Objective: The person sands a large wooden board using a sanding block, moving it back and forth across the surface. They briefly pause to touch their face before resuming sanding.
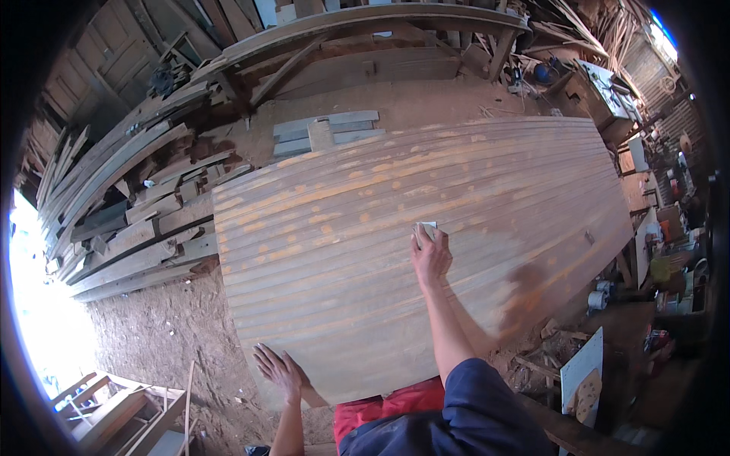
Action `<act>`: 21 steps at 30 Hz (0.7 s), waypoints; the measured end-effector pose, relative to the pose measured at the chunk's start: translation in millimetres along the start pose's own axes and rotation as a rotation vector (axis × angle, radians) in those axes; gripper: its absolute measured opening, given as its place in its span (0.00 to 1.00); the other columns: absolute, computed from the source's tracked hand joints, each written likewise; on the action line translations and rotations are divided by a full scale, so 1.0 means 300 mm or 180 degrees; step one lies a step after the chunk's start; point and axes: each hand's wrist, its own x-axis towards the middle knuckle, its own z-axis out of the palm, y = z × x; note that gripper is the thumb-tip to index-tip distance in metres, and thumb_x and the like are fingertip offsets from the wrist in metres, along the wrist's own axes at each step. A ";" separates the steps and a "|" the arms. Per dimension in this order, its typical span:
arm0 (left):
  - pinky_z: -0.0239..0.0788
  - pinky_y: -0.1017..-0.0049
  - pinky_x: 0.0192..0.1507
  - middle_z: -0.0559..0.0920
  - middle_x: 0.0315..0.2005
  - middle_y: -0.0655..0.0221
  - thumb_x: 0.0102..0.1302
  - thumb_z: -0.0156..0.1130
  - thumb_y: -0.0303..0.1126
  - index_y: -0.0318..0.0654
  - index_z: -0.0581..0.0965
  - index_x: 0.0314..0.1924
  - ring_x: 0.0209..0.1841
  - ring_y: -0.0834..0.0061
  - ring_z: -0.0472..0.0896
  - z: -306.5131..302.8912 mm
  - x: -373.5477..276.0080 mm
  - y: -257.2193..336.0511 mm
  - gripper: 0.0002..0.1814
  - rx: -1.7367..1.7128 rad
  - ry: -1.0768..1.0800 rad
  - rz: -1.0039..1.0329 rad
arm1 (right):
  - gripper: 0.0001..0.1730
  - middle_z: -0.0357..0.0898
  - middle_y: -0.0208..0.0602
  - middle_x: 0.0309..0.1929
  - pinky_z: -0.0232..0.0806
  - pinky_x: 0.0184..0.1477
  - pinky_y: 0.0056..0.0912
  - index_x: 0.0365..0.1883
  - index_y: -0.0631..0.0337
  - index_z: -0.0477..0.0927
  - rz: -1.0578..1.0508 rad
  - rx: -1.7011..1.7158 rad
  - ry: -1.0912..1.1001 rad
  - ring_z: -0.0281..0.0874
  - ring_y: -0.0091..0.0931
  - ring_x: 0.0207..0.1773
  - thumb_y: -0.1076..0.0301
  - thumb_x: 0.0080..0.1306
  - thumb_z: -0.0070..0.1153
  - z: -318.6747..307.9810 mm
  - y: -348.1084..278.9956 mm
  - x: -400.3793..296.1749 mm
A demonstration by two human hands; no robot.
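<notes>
A large grooved wooden panel [342, 273] lies flat before me, marked with many yellow-orange patches along its boards, most of them towards the far side. My right hand [432, 256] presses on the middle of the panel, fingers bent over a small pale piece [426, 224] that looks like folded sandpaper. Only the front edge of that piece shows past the fingertips. Near the panel's close left corner, my left hand [278, 367] rests palm down with the fingers spread a little, holding nothing. A small dark object [589, 237] lies on the panel's right part; its kind is unclear.
Stacked planks and offcuts [165, 211] lie to the left. A long wooden bench [365, 23] stands beyond the panel. A slatted wooden frame [122, 413] is at the lower left. On the right are a wooden cabinet [593, 102] and a white board [584, 370].
</notes>
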 end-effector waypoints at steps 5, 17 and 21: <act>0.26 0.41 0.91 0.41 0.93 0.41 0.88 0.49 0.60 0.36 0.42 0.94 0.94 0.40 0.34 0.118 -0.109 0.236 0.52 -0.0116 -0.0152 0.0139 | 0.23 0.81 0.50 0.71 0.84 0.61 0.56 0.66 0.47 0.90 -0.0123 0.0271 -0.0012 0.81 0.53 0.71 0.59 0.73 0.75 0.125 -0.183 -0.151; 0.24 0.43 0.91 0.37 0.93 0.39 0.88 0.50 0.61 0.38 0.40 0.94 0.94 0.39 0.32 0.138 -0.168 0.407 0.52 -0.0279 -0.0270 0.0130 | 0.27 0.80 0.47 0.71 0.81 0.64 0.54 0.68 0.44 0.90 0.0971 0.0463 -0.0108 0.81 0.42 0.70 0.60 0.71 0.76 -0.048 0.339 0.118; 0.22 0.41 0.91 0.35 0.92 0.38 0.83 0.57 0.66 0.37 0.37 0.94 0.94 0.38 0.30 0.151 -0.152 0.380 0.61 -0.0335 -0.0356 0.0089 | 0.27 0.77 0.50 0.72 0.83 0.61 0.56 0.69 0.48 0.90 0.0308 0.0326 0.0101 0.84 0.45 0.68 0.61 0.71 0.77 0.029 0.096 -0.006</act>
